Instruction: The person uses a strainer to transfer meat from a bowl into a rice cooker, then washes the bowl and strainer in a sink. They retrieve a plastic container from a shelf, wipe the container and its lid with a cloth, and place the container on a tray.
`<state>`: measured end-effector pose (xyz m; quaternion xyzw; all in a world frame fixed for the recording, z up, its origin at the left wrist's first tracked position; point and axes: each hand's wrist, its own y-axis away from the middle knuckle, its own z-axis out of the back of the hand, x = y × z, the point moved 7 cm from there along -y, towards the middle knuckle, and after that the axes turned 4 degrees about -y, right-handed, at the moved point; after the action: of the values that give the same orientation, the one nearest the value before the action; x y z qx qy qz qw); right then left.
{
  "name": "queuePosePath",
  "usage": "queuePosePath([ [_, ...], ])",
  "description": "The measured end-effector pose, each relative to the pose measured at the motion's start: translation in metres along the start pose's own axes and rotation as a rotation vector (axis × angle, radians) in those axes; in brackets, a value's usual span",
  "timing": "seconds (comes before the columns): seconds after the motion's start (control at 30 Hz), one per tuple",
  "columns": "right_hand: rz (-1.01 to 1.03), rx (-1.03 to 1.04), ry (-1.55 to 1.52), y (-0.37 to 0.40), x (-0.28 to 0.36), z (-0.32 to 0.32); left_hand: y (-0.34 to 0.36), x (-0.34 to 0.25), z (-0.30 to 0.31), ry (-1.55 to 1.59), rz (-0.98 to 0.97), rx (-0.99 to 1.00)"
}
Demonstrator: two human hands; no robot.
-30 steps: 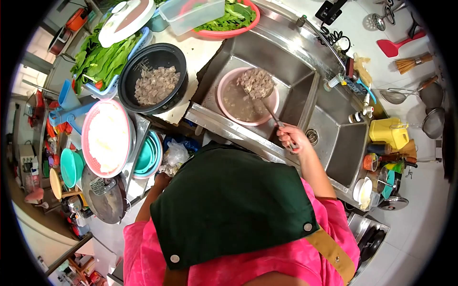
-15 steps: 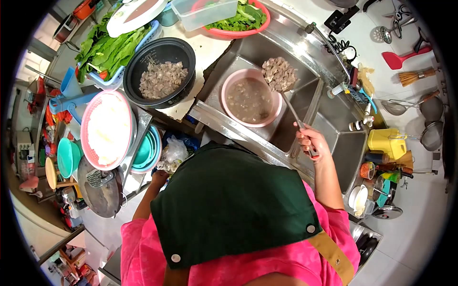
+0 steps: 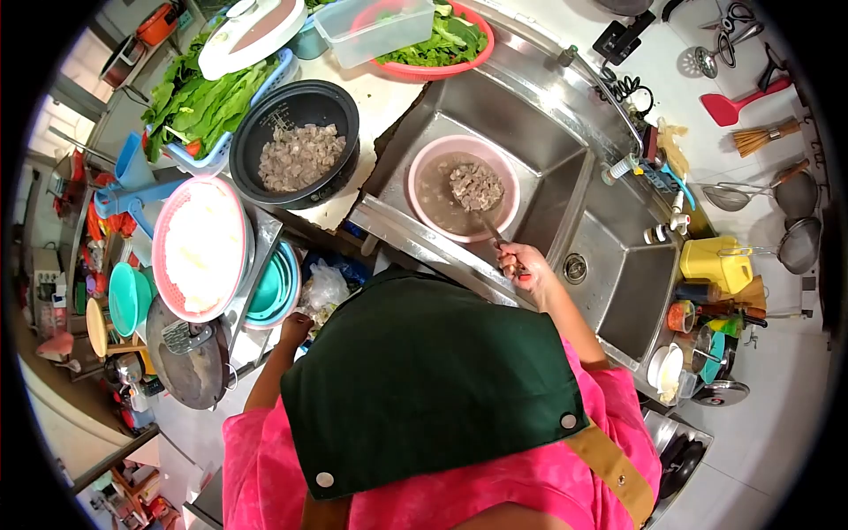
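My right hand [image 3: 523, 265] is closed round the handle of a strainer ladle [image 3: 491, 230]. The ladle's head, heaped with chopped meat [image 3: 475, 186], sits in cloudy liquid inside a pink basin [image 3: 419, 205], which stands in the left sink bowl. My left hand [image 3: 297, 329] rests beside a clear plastic bag [image 3: 325, 284] at the counter's front edge; its fingers are too small and dark to make out. A black pot [image 3: 244, 157] on the counter left of the sink holds more chopped meat [image 3: 300, 157].
A pink colander [image 3: 162, 265] of white food stands left. Leafy greens fill a blue basket [image 3: 221, 150] and a red colander [image 3: 484, 53] behind. The faucet [image 3: 618, 102] arches at the sink's back; utensils and a yellow container [image 3: 714, 265] are at right.
My right hand has moved left and down. The ladle of meat, held above the basin's right rim before, is now lowered into the liquid. The left hand has hardly moved.
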<state>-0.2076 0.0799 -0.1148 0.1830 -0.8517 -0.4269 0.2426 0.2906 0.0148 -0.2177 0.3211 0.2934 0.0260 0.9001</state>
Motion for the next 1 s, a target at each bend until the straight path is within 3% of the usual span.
queuePosePath([
  [0.07,0.115,-0.040,0.107,0.024,0.011,0.001,-0.004,0.013,-0.006,-0.001,0.016,0.003],
  [0.2,0.243,0.094,0.177,0.084,0.033,-0.028,-0.020,0.068,-0.035,0.006,0.130,0.015],
  [0.37,0.352,0.117,0.199,0.115,0.047,-0.051,-0.025,0.068,-0.039,-0.107,0.072,-0.018],
  [0.47,0.294,0.142,0.131,0.087,0.038,-0.041,-0.018,0.054,-0.031,-0.157,0.050,-0.042],
  [0.53,0.204,0.147,0.079,0.050,0.028,-0.023,-0.006,0.017,-0.016,-0.033,-0.096,0.004],
  [0.67,0.025,-0.014,0.022,-0.001,0.009,0.003,-0.027,0.040,-0.029,-0.055,-0.004,0.005],
  [0.83,0.077,-0.094,0.081,0.015,0.012,0.011,-0.014,0.028,-0.023,-0.074,0.078,0.025],
  [0.9,0.156,0.057,0.145,0.040,0.026,-0.005,-0.015,0.045,-0.028,-0.071,0.092,0.036],
  [1.0,0.256,0.053,0.227,0.082,0.044,-0.032,-0.001,0.026,-0.021,-0.124,-0.003,0.014],
])
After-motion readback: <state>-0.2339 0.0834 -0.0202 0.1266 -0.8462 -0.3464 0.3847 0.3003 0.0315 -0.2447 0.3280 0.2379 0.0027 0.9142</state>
